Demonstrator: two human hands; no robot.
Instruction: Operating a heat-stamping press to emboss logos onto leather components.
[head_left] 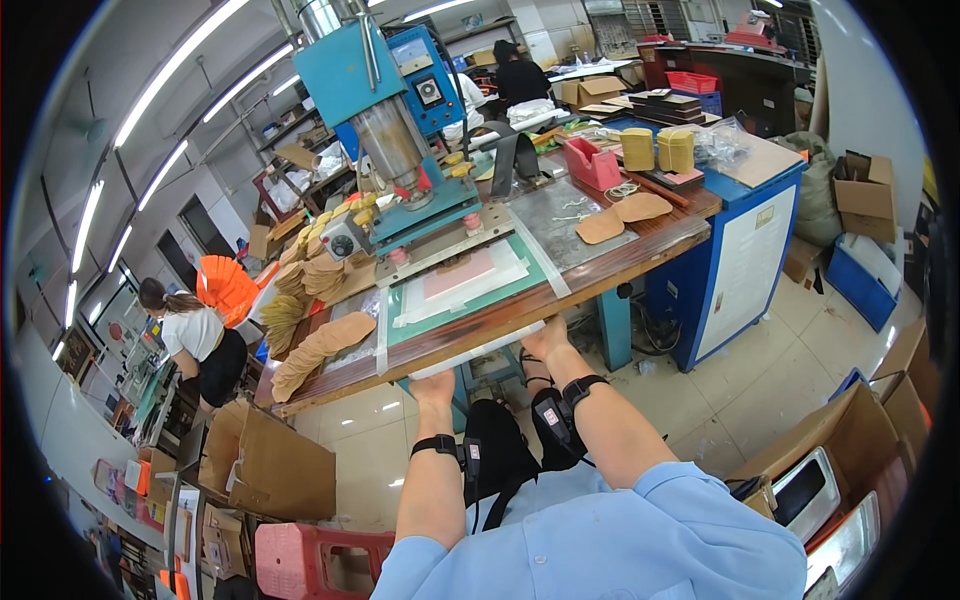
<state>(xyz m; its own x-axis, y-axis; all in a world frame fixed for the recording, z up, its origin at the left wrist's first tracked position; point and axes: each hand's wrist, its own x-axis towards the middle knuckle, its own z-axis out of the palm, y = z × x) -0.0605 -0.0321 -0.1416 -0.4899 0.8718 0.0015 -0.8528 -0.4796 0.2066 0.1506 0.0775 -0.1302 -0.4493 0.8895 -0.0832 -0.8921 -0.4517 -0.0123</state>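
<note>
Both my hands are at a long white bar (480, 350) just below the front edge of the wooden workbench (620, 272). My left hand (433, 388) is at the bar's left end, and my right hand (545, 338) at its right end. The fingers of both are mostly hidden, so their grip does not show. Above them on the bench, a pink sheet (460, 274) lies on white sheets (408, 312) over a green mat (542, 272). A teal press machine (425, 212) stands over the mat's far side.
Tan leather-like pieces lie stacked (322, 352) at the bench's left and loose (625, 216) at its right. A pink tape dispenser (592, 165) and yellow spools (638, 150) stand behind. A blue cabinet (730, 270) flanks the bench; a red stool (290, 560) and cardboard boxes (290, 460) are nearby.
</note>
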